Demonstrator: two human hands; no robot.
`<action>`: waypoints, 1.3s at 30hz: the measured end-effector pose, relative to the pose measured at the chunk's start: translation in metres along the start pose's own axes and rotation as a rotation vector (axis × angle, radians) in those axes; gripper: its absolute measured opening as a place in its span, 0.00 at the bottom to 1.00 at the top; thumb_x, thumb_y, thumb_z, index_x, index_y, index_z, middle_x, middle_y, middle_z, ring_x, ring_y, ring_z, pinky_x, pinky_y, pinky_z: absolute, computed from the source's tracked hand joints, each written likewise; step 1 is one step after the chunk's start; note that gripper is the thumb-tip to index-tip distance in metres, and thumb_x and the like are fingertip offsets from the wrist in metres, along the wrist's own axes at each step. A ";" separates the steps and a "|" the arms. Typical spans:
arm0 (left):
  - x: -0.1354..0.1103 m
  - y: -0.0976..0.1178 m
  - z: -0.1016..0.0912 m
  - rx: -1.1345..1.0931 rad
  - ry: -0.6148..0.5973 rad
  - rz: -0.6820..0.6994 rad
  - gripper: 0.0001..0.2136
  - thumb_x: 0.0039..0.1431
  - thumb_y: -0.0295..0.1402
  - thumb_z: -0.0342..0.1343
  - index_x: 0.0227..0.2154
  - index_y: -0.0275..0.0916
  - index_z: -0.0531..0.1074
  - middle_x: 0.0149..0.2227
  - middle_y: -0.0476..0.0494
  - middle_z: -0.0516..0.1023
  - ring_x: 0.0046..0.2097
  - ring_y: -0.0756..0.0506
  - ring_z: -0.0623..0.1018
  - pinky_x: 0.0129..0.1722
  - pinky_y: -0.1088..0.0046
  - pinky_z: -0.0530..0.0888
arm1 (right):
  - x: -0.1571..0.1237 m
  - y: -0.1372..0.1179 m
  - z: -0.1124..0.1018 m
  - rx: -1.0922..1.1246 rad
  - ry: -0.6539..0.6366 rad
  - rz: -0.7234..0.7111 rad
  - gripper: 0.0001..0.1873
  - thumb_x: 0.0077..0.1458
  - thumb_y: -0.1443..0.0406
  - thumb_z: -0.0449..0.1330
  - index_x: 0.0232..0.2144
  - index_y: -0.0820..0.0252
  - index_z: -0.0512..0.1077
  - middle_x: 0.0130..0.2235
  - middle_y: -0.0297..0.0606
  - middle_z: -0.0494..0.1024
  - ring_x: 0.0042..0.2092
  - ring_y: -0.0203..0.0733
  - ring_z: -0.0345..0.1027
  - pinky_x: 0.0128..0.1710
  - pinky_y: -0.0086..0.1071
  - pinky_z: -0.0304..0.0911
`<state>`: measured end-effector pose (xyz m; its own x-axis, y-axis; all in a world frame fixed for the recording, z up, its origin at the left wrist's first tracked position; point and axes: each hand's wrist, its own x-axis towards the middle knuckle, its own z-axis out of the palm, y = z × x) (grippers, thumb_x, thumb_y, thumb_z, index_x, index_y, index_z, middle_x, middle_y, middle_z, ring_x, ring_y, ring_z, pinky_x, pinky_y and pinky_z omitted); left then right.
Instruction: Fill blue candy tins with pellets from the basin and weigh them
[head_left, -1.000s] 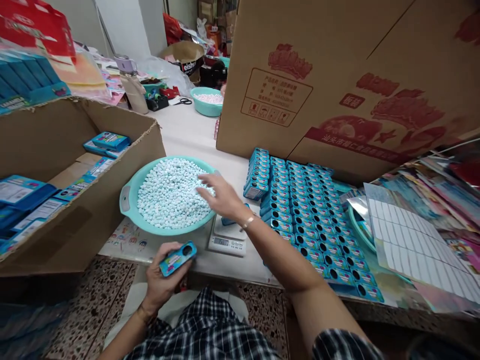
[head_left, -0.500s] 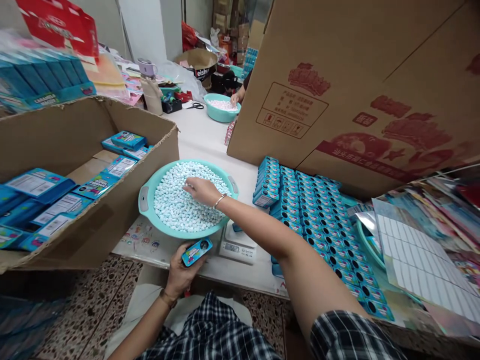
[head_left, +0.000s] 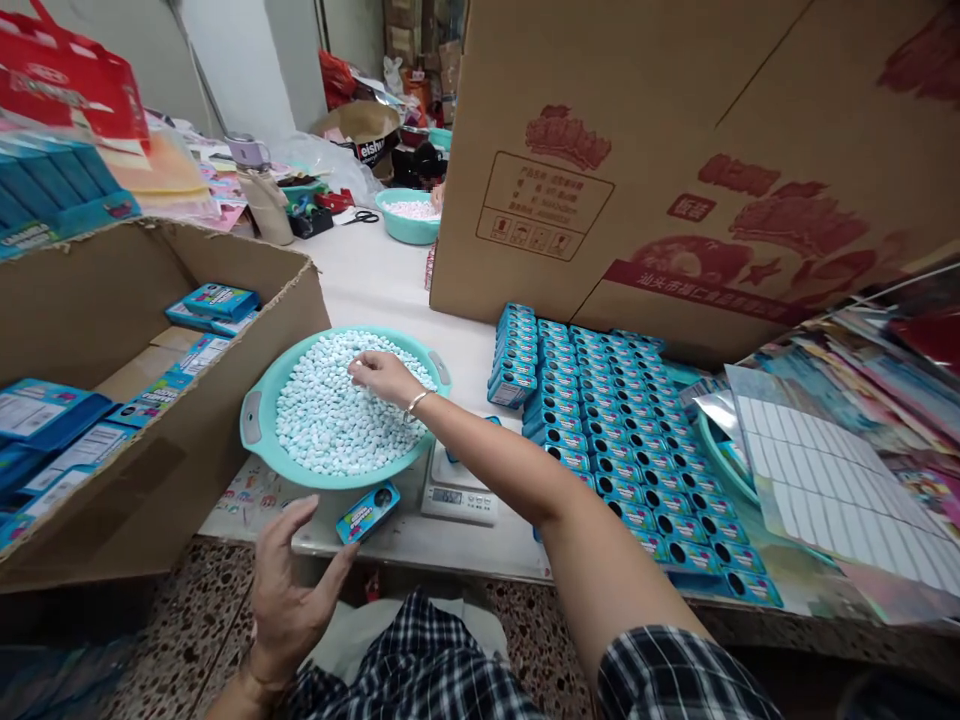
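Note:
A wide turquoise basin (head_left: pixel 264 450) with side handles is filled with small white and pale-blue candies (head_left: pixel 330 420). Over them is my right hand (head_left: pixel 386 380), its fingers drawn together; whatever they hold is hidden. My left hand (head_left: pixel 296 580) is open at the table's front edge, thumb and fingers spread. Close to its thumb tip a small blue candy box (head_left: pixel 367 512) with a dark round spot lies in front of the basin. A white digital scale (head_left: pixel 459 500) stands to the right, and a blue box on it is partly hidden by my right forearm.
On the left, a cardboard carton (head_left: pixel 135 480) holds several blue packs. Rows of blue boxes (head_left: pixel 615 440) cover the table at right, before a large carton (head_left: pixel 637 150). Scissors (head_left: pixel 361 217) and another basin (head_left: pixel 411 228) are farther back, with part of a person's hand there.
My left hand has let go of the blue candy box and drawn back to the left, opening. The box now lies on the table. My right hand stays over the candies.

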<state>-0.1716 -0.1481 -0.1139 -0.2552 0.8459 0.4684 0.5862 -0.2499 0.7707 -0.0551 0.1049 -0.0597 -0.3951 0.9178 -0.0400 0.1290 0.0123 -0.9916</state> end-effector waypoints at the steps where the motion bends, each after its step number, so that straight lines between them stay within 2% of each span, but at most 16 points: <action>1: 0.011 0.011 0.002 0.003 -0.058 0.027 0.25 0.53 0.36 0.62 0.54 0.43 0.65 0.51 0.40 0.68 0.53 0.38 0.71 0.55 0.54 0.70 | -0.002 -0.005 -0.004 0.004 -0.015 -0.029 0.07 0.54 0.67 0.59 0.25 0.59 0.69 0.24 0.28 0.70 0.30 0.33 0.66 0.36 0.27 0.61; 3: 0.034 0.031 0.010 -0.002 -0.188 0.070 0.22 0.55 0.35 0.61 0.53 0.44 0.65 0.50 0.41 0.70 0.52 0.39 0.72 0.53 0.58 0.71 | -0.009 -0.020 -0.017 0.081 0.000 -0.029 0.07 0.56 0.66 0.57 0.26 0.59 0.69 0.25 0.29 0.71 0.30 0.32 0.66 0.36 0.27 0.61; 5: 0.056 0.046 0.024 0.003 -0.312 0.113 0.20 0.57 0.36 0.59 0.52 0.44 0.66 0.50 0.41 0.71 0.52 0.40 0.72 0.51 0.60 0.71 | -0.023 -0.035 -0.040 0.279 0.071 0.042 0.07 0.57 0.63 0.56 0.29 0.59 0.70 0.28 0.30 0.73 0.30 0.32 0.66 0.34 0.27 0.61; 7: 0.076 0.056 0.042 0.038 -0.429 0.177 0.20 0.58 0.38 0.58 0.53 0.44 0.65 0.51 0.41 0.72 0.53 0.40 0.72 0.52 0.61 0.70 | -0.047 -0.046 -0.068 0.535 0.173 0.090 0.09 0.58 0.59 0.56 0.32 0.58 0.69 0.28 0.30 0.72 0.29 0.31 0.65 0.30 0.26 0.59; 9: 0.095 0.062 0.064 0.100 -0.555 0.256 0.23 0.59 0.40 0.56 0.56 0.43 0.63 0.53 0.39 0.71 0.55 0.38 0.70 0.53 0.59 0.69 | -0.080 -0.046 -0.097 0.754 0.323 0.058 0.09 0.57 0.58 0.56 0.31 0.57 0.67 0.24 0.27 0.66 0.24 0.29 0.59 0.26 0.24 0.56; 11: 0.110 0.066 0.090 0.179 -0.659 0.324 0.26 0.57 0.42 0.57 0.57 0.41 0.62 0.53 0.36 0.71 0.55 0.36 0.70 0.53 0.56 0.69 | -0.116 -0.035 -0.121 0.881 0.496 -0.010 0.10 0.58 0.58 0.53 0.29 0.56 0.65 0.21 0.25 0.58 0.21 0.29 0.52 0.22 0.24 0.53; 13: 0.121 0.070 0.117 0.251 -0.701 0.378 0.29 0.52 0.42 0.61 0.56 0.39 0.63 0.53 0.34 0.71 0.55 0.33 0.70 0.53 0.54 0.68 | -0.148 -0.015 -0.136 0.932 0.715 -0.074 0.11 0.58 0.57 0.51 0.27 0.55 0.62 0.20 0.24 0.54 0.20 0.30 0.50 0.21 0.25 0.54; 15: 0.127 0.073 0.141 0.306 -0.688 0.425 0.31 0.45 0.41 0.66 0.52 0.37 0.66 0.52 0.32 0.71 0.56 0.31 0.69 0.55 0.52 0.65 | -0.171 0.005 -0.140 0.942 0.882 -0.085 0.12 0.58 0.55 0.51 0.28 0.55 0.61 0.22 0.25 0.57 0.21 0.31 0.54 0.23 0.26 0.57; 18: 0.127 0.073 0.165 0.342 -0.674 0.488 0.27 0.40 0.41 0.69 0.44 0.38 0.70 0.47 0.35 0.74 0.56 0.30 0.68 0.60 0.46 0.57 | -0.184 0.029 -0.132 0.993 1.001 -0.035 0.11 0.57 0.55 0.52 0.30 0.55 0.64 0.27 0.29 0.67 0.26 0.33 0.63 0.28 0.28 0.63; 21: 0.122 0.072 0.173 0.334 -0.718 0.499 0.15 0.47 0.40 0.65 0.35 0.41 0.70 0.36 0.43 0.76 0.49 0.35 0.74 0.62 0.44 0.52 | -0.180 0.044 -0.122 1.045 1.052 0.031 0.09 0.56 0.57 0.53 0.33 0.56 0.66 0.31 0.33 0.71 0.30 0.34 0.68 0.32 0.30 0.65; 23: 0.120 0.078 0.171 0.320 -0.725 0.478 0.11 0.50 0.38 0.62 0.34 0.41 0.70 0.34 0.46 0.76 0.42 0.39 0.76 0.62 0.44 0.51 | -0.176 0.051 -0.119 1.038 1.053 0.067 0.09 0.56 0.58 0.54 0.34 0.56 0.68 0.31 0.34 0.73 0.32 0.35 0.69 0.33 0.31 0.67; 25: 0.123 0.094 0.166 0.304 -0.698 0.471 0.10 0.49 0.36 0.60 0.35 0.41 0.70 0.33 0.46 0.75 0.39 0.40 0.75 0.62 0.44 0.52 | -0.174 0.056 -0.119 1.044 1.025 0.083 0.10 0.55 0.58 0.54 0.35 0.57 0.69 0.30 0.34 0.73 0.32 0.36 0.70 0.35 0.32 0.68; 28: 0.131 0.127 0.160 0.295 -0.653 0.531 0.09 0.48 0.33 0.59 0.34 0.41 0.72 0.32 0.47 0.73 0.40 0.40 0.74 0.61 0.44 0.53 | -0.173 0.059 -0.122 1.103 0.989 0.043 0.09 0.54 0.59 0.56 0.35 0.57 0.70 0.31 0.34 0.74 0.34 0.36 0.72 0.39 0.33 0.69; 31: 0.137 0.150 0.166 0.324 -0.660 0.622 0.06 0.45 0.30 0.58 0.30 0.41 0.73 0.29 0.47 0.70 0.39 0.39 0.72 0.62 0.43 0.50 | -0.171 0.056 -0.127 1.158 0.974 0.020 0.09 0.54 0.59 0.57 0.35 0.57 0.71 0.31 0.33 0.75 0.34 0.35 0.72 0.40 0.33 0.69; 35: 0.136 0.146 0.178 0.331 -0.727 0.617 0.05 0.43 0.29 0.58 0.27 0.41 0.74 0.27 0.47 0.69 0.37 0.39 0.72 0.60 0.40 0.52 | -0.167 0.049 -0.129 1.279 0.971 0.119 0.05 0.54 0.63 0.56 0.32 0.58 0.71 0.28 0.32 0.74 0.29 0.34 0.70 0.35 0.30 0.69; 39: 0.136 0.139 0.175 0.375 -0.729 0.556 0.06 0.47 0.34 0.58 0.29 0.41 0.75 0.29 0.46 0.72 0.38 0.39 0.73 0.60 0.42 0.53 | -0.165 0.047 -0.128 1.397 0.915 0.155 0.08 0.58 0.65 0.52 0.31 0.60 0.70 0.26 0.33 0.74 0.28 0.33 0.70 0.32 0.28 0.68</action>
<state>0.0102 0.0142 -0.0187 0.5923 0.7678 0.2442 0.7164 -0.6406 0.2765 0.1329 0.0054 -0.0841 0.2314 0.7955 -0.5600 -0.9375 0.0286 -0.3467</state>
